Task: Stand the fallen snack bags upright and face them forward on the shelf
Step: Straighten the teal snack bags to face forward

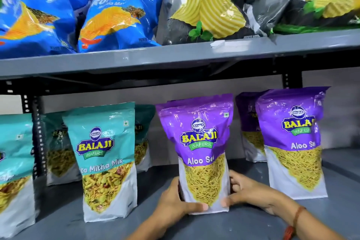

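Aloo Sev bag [202,154], purple, stands upright on the lower shelf [341,208], label forward, just right of the teal Mitha Mix bag [106,161]. Left hand [175,198] and right hand [243,191] clasp its bottom corners, thumbs pressed on the front. Squaring appears the step in hand; next likely calls for letting go gently so it doesn't topple.

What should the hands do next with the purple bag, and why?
Probably let go. The left hand and right hand grip the Aloo Sev bag at its base, and it already stands upright on the lower shelf, label forward.
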`<state>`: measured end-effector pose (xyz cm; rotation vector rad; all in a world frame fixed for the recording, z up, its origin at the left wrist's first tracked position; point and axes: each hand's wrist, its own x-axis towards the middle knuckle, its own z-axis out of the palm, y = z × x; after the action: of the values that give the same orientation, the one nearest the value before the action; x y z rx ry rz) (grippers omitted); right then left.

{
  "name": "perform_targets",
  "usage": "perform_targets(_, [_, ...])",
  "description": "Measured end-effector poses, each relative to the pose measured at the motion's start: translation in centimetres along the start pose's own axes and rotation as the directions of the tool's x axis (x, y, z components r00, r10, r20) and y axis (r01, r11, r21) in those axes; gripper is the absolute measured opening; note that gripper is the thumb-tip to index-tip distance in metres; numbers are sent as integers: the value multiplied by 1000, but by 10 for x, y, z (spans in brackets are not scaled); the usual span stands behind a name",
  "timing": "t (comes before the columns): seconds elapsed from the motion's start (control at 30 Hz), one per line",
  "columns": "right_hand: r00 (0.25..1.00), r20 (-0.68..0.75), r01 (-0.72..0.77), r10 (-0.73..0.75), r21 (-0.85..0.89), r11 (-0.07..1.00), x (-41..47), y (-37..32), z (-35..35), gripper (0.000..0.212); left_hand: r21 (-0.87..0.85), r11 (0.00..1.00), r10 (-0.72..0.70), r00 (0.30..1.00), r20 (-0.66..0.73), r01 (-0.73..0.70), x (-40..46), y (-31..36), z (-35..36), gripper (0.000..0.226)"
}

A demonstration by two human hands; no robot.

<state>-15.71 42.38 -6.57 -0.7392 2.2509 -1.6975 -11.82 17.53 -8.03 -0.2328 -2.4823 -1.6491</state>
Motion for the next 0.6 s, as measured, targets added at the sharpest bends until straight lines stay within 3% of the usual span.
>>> perform_targets(0.23, [1000,14,6,-6,44,999,2,-2,1,85,-7,1000,-20,999,-26,19,0,1,0,89])
perform_targets(0.3, [1000,8,13,-13,7,1000,-2,-6,4,94,-35,999,-9,1000,3,9,-5,2,-3,89])
perform_targets(0.33, [999,-27,24,-24,-12,1000,-5,-9,6,101,-54,999,9,1000,13,-8,-9,2,-5,96])
perform_targets(0.4, [970,-228,79,-85,-33,996,-9,-19,14,113,-42,997,56,998,-34,-58,-19,3,-14,117])
perform_targets(0.43, [919,-362,148,-156,-51,988,-12,-27,21,113,-6,994,112,990,-90,-113,-27,6,-22,118])
perform_targets(0.5, [744,-579,319,-333,-129,939,-16,-50,47,101,61,958,287,931,-225,-281,-45,11,-51,98])
perform_targets(0.6, [478,-701,455,-529,-318,832,-15,-82,99,75,126,884,453,763,-461,-450,-65,18,-105,69])
